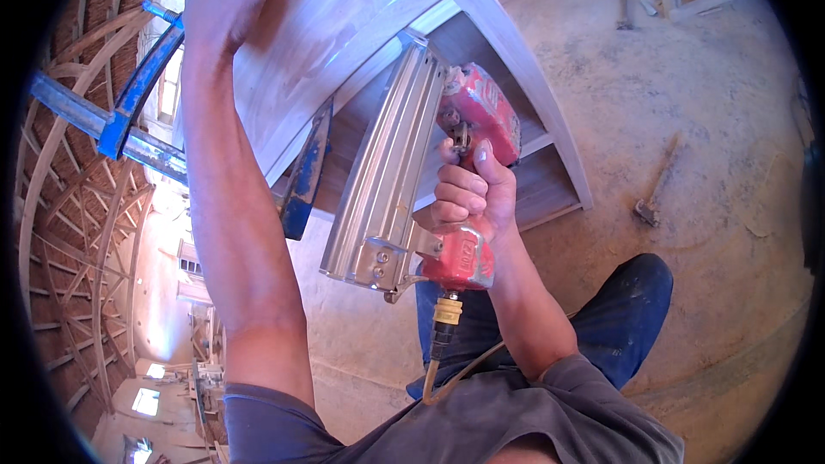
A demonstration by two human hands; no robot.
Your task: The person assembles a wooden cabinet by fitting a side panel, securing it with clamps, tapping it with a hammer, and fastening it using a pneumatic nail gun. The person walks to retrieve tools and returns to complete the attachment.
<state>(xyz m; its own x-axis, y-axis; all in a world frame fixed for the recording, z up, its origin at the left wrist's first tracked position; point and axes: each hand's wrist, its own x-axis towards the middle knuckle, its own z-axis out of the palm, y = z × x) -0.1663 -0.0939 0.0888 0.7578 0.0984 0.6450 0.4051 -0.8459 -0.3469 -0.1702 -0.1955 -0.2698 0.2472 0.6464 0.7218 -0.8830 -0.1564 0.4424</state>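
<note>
My R hand point(473, 191) is closed round the handle of the nail gun point(385, 176), view ctr (hose point(430, 378) w/ fitting, 6 o'clock). My L hand point(225, 0), 11 o'clock, is at the wood panel point(361, 13); its closure I can't tell.

Dusty tan floor point(730, 198), curved wooden beams point(39, 167)

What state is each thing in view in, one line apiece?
Nail gun: held; whether the trigger is pressed can't be told
Right grip: closed around the nail gun
Hose: coupled to the nail gun
Left grip: at the wooden panel, partly out of frame
Wooden panel: bare, unpainted
Wooden frame: openings uncovered
Blue clamp: tightness can't be told
Hammer: lying on the floor
</note>
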